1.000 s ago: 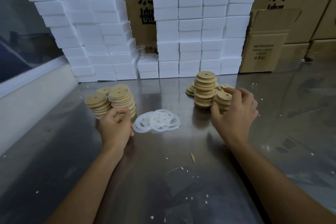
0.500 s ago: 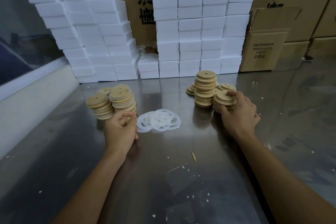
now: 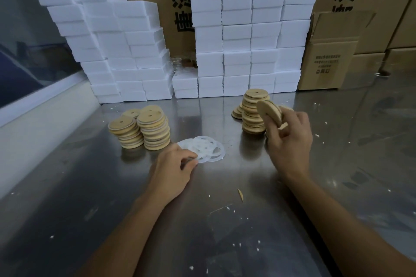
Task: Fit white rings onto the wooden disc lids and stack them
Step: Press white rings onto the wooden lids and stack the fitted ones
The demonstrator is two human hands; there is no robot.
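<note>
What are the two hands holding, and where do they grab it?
The right hand grips a few wooden discs by their edges. The left hand pinches the rim of a white ring.

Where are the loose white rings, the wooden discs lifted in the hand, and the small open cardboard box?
white rings (image 3: pixel 206 146), head view, middle of the pile.
lifted wooden discs (image 3: pixel 268 113), head view, front disc's face.
open cardboard box (image 3: pixel 327 63), head view, printed front.

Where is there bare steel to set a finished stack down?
Bare steel table lies left of the left hand, and right of the right hand. It is crowded between the left lid stacks, white rings and right lid stacks.
</note>
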